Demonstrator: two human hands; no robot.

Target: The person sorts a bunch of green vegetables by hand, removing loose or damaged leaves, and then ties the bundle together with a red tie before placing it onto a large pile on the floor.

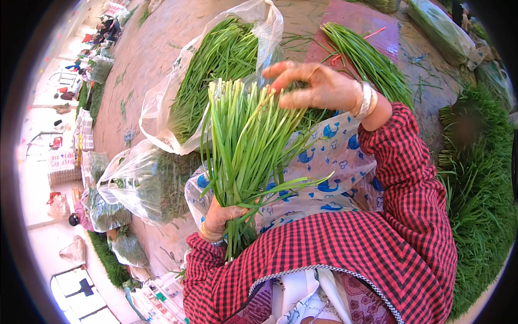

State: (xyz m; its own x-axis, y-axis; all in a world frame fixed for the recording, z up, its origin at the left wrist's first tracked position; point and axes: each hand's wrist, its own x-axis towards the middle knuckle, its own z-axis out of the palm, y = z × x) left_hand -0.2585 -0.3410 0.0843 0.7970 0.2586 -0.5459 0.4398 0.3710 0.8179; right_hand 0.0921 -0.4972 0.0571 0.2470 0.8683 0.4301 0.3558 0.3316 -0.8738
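Observation:
My left hand (221, 216) grips a thick bunch of long green stalks (247, 141), apparently garlic chives, low down near the leafy end. The pale cut ends point up and away from me, and a few leaves stick out to the right. My right hand (319, 87) is raised beside the cut ends with its fingers apart. Its fingertips overlap the edge of the bunch; whether they touch a stalk I cannot tell. Under the bunch, a clear plastic sheet with blue whale prints (323, 178) covers my lap.
An open clear bag of chives (218, 60) lies ahead, with another filled bag (158, 182) to the left. Chives tied with red (364, 56) rest on a reddish board (388, 36). A large chive pile (477, 194) stands at right. People (108, 29) sit far left.

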